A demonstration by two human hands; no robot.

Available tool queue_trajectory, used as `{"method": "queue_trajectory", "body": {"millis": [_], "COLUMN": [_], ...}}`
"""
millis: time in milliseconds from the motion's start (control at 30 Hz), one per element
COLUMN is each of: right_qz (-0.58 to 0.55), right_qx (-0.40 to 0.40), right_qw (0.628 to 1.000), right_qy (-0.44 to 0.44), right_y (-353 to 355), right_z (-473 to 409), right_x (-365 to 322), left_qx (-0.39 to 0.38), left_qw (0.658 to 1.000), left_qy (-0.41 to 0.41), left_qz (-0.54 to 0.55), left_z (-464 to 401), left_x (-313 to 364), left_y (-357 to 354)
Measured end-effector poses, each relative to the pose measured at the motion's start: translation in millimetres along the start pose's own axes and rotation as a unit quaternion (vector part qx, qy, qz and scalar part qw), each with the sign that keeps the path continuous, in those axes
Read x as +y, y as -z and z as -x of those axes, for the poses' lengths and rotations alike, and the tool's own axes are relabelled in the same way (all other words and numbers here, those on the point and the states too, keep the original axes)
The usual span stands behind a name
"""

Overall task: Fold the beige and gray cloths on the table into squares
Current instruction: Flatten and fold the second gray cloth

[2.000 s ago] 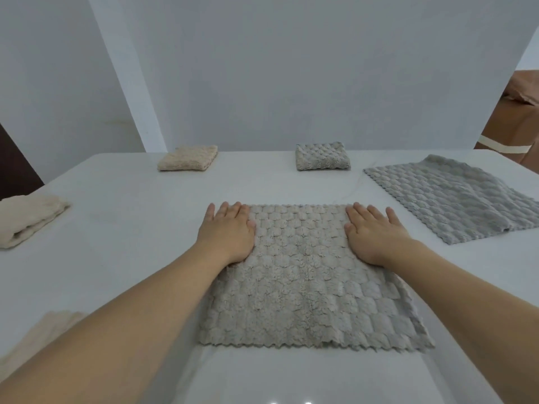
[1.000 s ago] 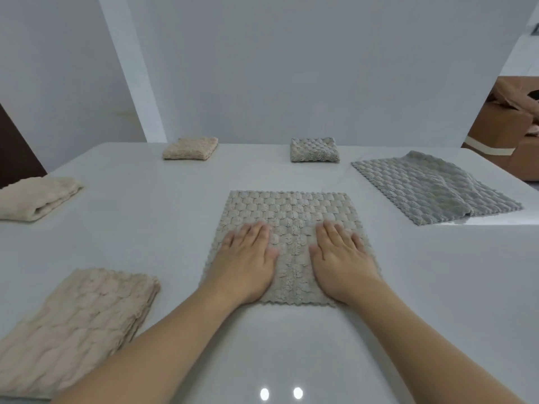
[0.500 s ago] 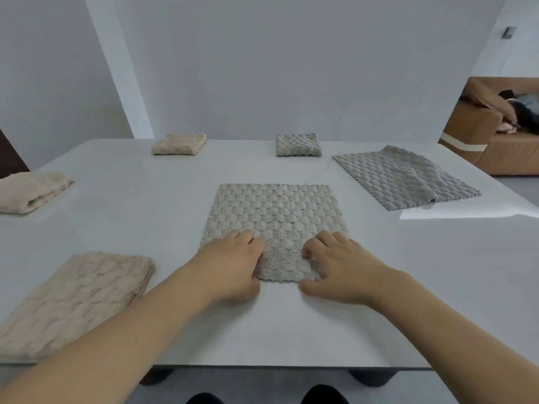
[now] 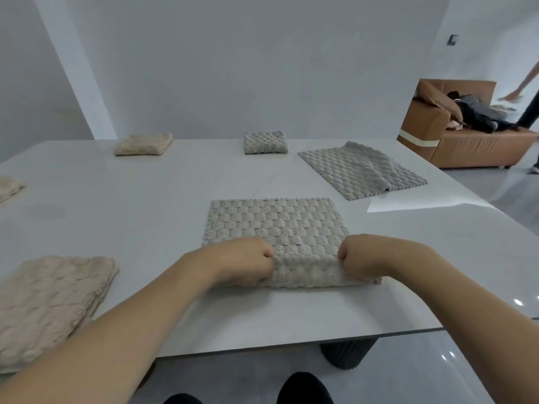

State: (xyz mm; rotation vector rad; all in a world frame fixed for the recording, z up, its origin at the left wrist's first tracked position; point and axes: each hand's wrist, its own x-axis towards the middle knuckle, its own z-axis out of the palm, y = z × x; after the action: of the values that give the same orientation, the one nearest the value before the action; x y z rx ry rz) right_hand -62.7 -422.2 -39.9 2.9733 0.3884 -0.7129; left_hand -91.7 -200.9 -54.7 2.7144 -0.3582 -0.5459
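Observation:
A textured gray cloth [image 4: 274,223] lies in the middle of the white table [image 4: 131,205]. Its near edge is lifted and rolled back toward the far side. My left hand [image 4: 242,260] pinches that edge at its left end and my right hand [image 4: 367,258] pinches it at its right end. A second gray cloth [image 4: 361,173] lies spread out at the far right. A beige cloth [image 4: 49,304], loosely folded, rests at the near left.
A folded beige square [image 4: 143,144] and a folded gray square [image 4: 265,142] sit along the table's far edge. Another beige cloth [image 4: 8,188] lies at the left edge. A brown sofa [image 4: 466,135] and a second person [image 4: 528,103] are beyond the table, right.
My hands slid from the cloth's far part down to its near edge, closed on it and lifted it into a fold. My view pulled back from the table.

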Motion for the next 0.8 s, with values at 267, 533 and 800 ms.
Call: {"method": "queue_trajectory", "body": {"millis": [267, 533, 800], "right_qz": [-0.209, -0.251, -0.226], "right_qx": [0.198, 0.387, 0.355], "right_qw": [0.957, 0.887, 0.907], "right_qy": [-0.018, 0.004, 0.005], "right_y": [25, 13, 7], "right_z": [-42, -134, -168], "right_x": [30, 34, 42], "left_qx": [0.186, 0.355, 0.361], "left_qw": [0.979, 0.932, 0.932], "left_qy": [0.038, 0.027, 0.009], "left_qz": [-0.075, -0.062, -0.027], "left_z": [-26, -99, -124], "left_x": [-28, -79, -97], "left_y": [51, 26, 18]}}
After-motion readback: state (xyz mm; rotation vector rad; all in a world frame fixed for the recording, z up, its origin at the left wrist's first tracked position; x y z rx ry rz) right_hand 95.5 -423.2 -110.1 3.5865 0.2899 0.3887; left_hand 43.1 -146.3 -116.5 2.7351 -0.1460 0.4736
